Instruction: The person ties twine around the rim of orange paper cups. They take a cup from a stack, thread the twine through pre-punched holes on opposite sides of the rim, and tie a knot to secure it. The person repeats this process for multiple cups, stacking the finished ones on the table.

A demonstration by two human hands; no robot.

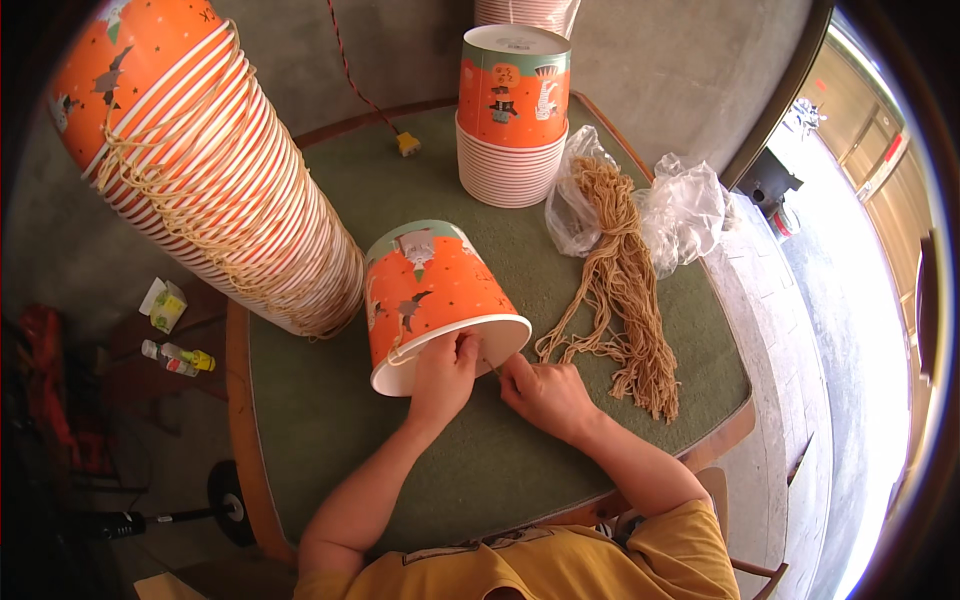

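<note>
We note smooth, paper-look bucket point(440, 285), faintly glossy; rough, fibrous twine point(622, 285); shiny, crinkled plastic bag point(690, 212); matt, felt-like cloth point(475, 480) on wood-edged desk point(243, 420).

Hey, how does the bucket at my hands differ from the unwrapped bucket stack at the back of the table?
The bucket is single; the stack holds many nested ones. The bucket tilts, mouth toward you; the stack stands upright, mouths down. The bucket shows cord near its rim; the stack shows none. Both have orange, green and white.
</note>
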